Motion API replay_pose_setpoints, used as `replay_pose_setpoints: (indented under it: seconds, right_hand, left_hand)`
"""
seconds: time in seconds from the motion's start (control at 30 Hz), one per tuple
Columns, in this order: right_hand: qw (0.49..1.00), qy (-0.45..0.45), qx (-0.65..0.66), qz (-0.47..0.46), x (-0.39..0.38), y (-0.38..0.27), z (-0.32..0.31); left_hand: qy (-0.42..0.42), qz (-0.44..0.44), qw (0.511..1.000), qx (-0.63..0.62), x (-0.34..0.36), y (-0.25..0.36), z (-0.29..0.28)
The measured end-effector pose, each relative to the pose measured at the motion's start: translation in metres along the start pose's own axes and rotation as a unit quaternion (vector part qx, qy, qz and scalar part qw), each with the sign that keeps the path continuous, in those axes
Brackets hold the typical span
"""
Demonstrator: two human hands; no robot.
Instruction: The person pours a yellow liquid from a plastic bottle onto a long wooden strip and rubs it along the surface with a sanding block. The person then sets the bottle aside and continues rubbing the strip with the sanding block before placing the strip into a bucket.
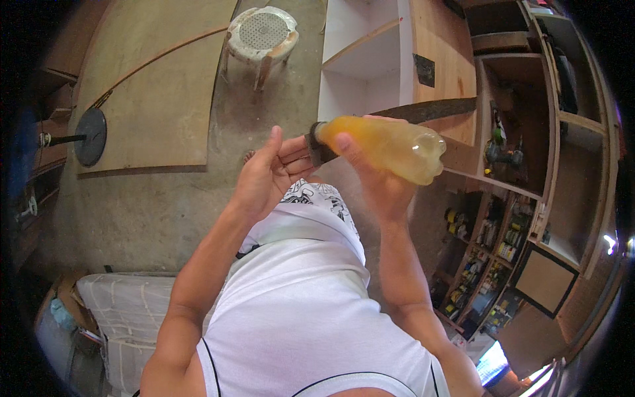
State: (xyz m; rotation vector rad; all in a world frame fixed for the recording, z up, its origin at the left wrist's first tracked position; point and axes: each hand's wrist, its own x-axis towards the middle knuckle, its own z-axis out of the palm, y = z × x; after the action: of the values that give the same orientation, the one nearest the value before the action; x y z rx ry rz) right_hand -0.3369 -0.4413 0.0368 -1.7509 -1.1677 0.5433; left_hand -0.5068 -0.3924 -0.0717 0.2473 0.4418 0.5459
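My right hand (380, 185) grips a clear plastic bottle (403, 149) of yellowish liquid, held on its side with the neck toward the left. At the neck is a dark piece (315, 145), its shape unclear. My left hand (268, 169) is cupped palm up just left of it, thumb raised and apart, fingertips close to or touching the dark piece; the palm looks bare. A long dark strip (450, 107) runs behind the bottle; I cannot tell what it rests on.
A worn white stool (261, 33) stands ahead. A plywood sheet (152, 79) and a black disc on a rod (90, 137) are at left. Wooden cabinets (360, 86) and shelves of cans (489, 258) line the right. A padded checked item (132, 304) lies at lower left.
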Motion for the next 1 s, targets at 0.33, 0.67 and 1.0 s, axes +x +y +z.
replay_pose_setpoints:
  seconds: [0.33,0.67,1.0]
  right_hand:
    - [0.994,-0.033,-0.070,-0.080,-0.005,0.007,0.001]
    - [0.999,-0.005,-0.018,-0.034,-0.001,0.009,-0.001]
    - [0.985,0.172,-0.024,-0.010,0.012,0.000,-0.024]
  left_hand:
    - [0.001,0.015,1.000,0.018,-0.005,-0.004,0.006]
    - [0.025,0.046,0.993,0.101,0.002,-0.016,0.013]
    - [0.054,0.044,0.990,0.119,0.008,-0.019,0.015]
